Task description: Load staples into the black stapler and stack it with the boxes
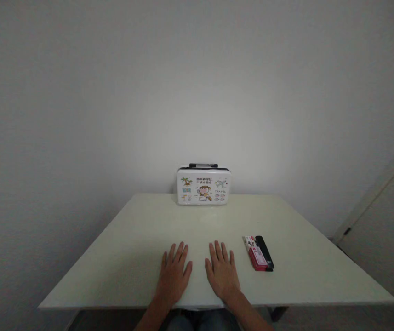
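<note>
My left hand (174, 274) lies flat on the white table (121, 257) near its front edge, fingers spread and holding nothing. Beside it, with a gap between the two, my right hand (223, 272) also rests palm down with its fingers apart. Just right of my right hand lies a flat red, white and pink package (257, 257); its exact kind I cannot make out. A slim black case-like object (265, 252) lies along the package's right side, touching it. Neither hand touches these things.
At the table's back edge, a white carrying case (203, 186) with cartoon prints and a black handle (203, 165) stands upright by the grey wall (197, 92). A door-like panel (383, 230) is at the far right. My knees (200, 320) are under the front edge.
</note>
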Demonstrator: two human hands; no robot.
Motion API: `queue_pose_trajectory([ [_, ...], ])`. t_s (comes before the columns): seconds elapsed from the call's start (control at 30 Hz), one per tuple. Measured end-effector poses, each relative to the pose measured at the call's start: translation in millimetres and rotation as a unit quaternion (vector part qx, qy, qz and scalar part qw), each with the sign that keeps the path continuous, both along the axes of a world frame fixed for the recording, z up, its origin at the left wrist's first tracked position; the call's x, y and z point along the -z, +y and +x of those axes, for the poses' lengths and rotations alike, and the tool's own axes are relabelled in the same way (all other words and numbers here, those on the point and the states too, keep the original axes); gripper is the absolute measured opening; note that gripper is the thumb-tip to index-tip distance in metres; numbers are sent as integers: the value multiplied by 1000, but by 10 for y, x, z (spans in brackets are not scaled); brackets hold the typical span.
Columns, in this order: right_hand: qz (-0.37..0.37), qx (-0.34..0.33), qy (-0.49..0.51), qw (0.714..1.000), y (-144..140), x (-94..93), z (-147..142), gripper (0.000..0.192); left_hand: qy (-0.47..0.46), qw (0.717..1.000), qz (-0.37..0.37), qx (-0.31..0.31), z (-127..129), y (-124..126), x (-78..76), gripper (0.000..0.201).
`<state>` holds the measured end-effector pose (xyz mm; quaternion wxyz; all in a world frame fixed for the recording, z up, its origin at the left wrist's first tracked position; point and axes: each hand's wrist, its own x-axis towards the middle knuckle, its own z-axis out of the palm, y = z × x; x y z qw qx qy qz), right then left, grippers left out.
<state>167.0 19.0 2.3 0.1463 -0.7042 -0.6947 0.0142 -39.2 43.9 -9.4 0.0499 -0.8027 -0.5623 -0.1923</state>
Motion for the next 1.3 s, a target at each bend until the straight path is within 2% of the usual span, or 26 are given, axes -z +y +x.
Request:
queue_pose_trajectory([
  [0.2, -4, 5, -14, 1000, 3, 20, -6, 64, 31, 999, 37, -2, -21, 1, 33, 56],
  [0.53, 5, 4, -19, 1000, 37, 65, -3, 63, 30, 999, 31, -5, -15, 28, 59, 56],
  [1.0, -4, 0, -25, 1000, 17, 22, -1, 64, 24, 999, 33, -6, -5, -12, -5, 56],
  [1.3, 5, 4, -31, 999, 20, 49, 7, 64, 17, 999, 35, -5, -3, -12, 9, 56],
])
